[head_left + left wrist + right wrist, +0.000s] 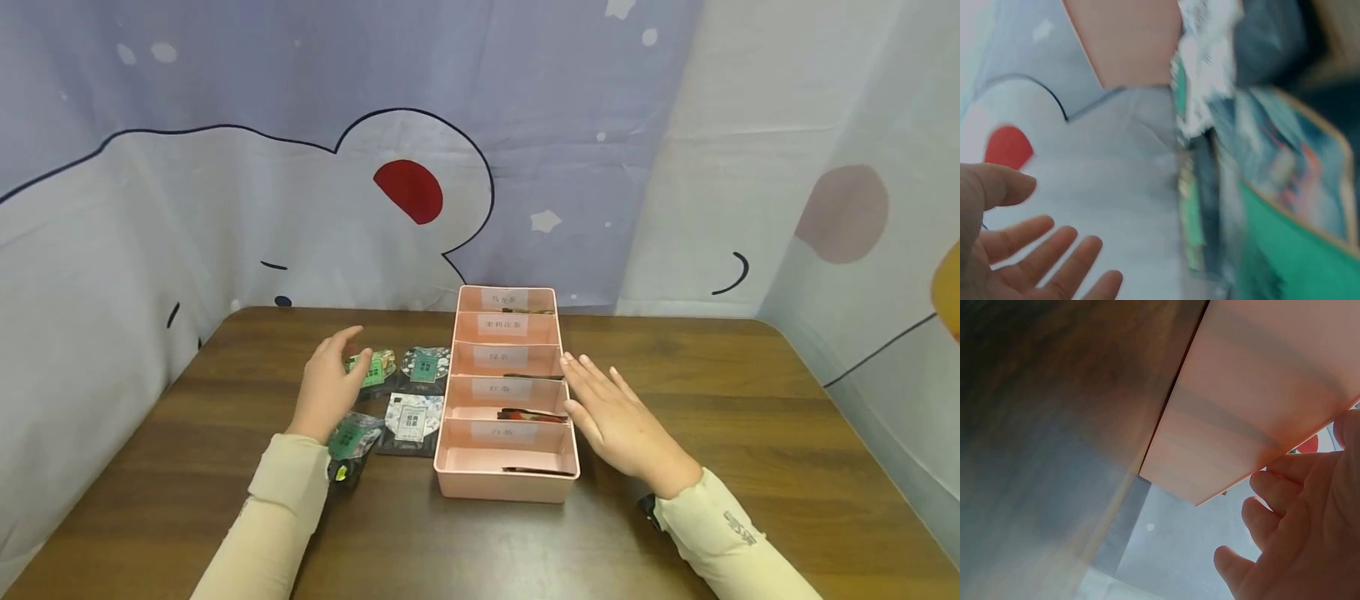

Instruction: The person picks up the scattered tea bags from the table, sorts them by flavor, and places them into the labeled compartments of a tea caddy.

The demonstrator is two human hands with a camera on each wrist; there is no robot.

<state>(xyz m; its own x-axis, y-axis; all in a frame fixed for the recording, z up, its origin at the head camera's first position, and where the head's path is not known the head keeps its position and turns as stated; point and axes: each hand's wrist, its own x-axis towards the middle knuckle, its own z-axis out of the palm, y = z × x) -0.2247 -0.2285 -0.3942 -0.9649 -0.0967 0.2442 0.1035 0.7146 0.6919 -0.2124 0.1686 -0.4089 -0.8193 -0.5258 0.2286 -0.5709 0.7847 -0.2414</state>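
Behind left hand (330,382), packet (378,369) partly hidden.

The left arm (277,510), in a pale sleeve, extends from the near left, its left grip (332,383) relaxed, thumb apart from gently bent fingers. The similarly sleeved right arm (726,533) angles from the near right, right grip (617,423) extended far and leftward, fingers slightly spread.

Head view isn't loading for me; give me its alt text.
An empty left hand is held near four packets on a wooden table, left of a pink five-compartment box. The right hand has its fingertips at the box's right rim. Thin items sit in several labelled compartments.
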